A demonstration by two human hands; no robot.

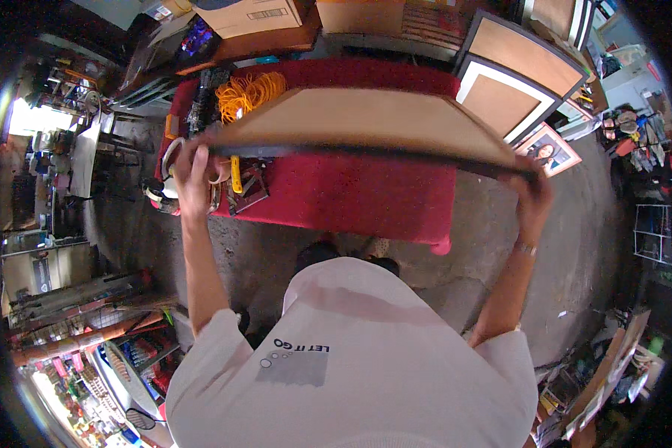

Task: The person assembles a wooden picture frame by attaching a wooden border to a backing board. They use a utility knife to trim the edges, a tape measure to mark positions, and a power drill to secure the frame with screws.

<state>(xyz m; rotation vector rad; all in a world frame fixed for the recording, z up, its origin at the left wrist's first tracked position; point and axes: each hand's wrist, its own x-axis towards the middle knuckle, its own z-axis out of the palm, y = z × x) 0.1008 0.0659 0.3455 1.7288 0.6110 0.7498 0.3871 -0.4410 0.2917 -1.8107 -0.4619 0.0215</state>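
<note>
Between my two hands a large picture frame (366,123) with a dark edge and a brown board face is held up, tilted, over the red-covered table (336,198). My left hand (193,179) is closed around its left end, and my right hand (532,198) grips the right end, slightly blurred. Beside my left hand lie a roll of tape (170,154), a yellow utility knife (236,175) and a dark metal tool (251,196), whose kind I cannot make out. An orange cord coil (250,93) sits on the table behind the frame's left side.
Several frames with brown boards (500,101) lean at the far right, near a framed portrait photo (551,151) on the floor. Cardboard boxes (250,19) stand beyond the table. Cluttered shelves (104,373) line the left, and a white wire rack (652,233) stands right.
</note>
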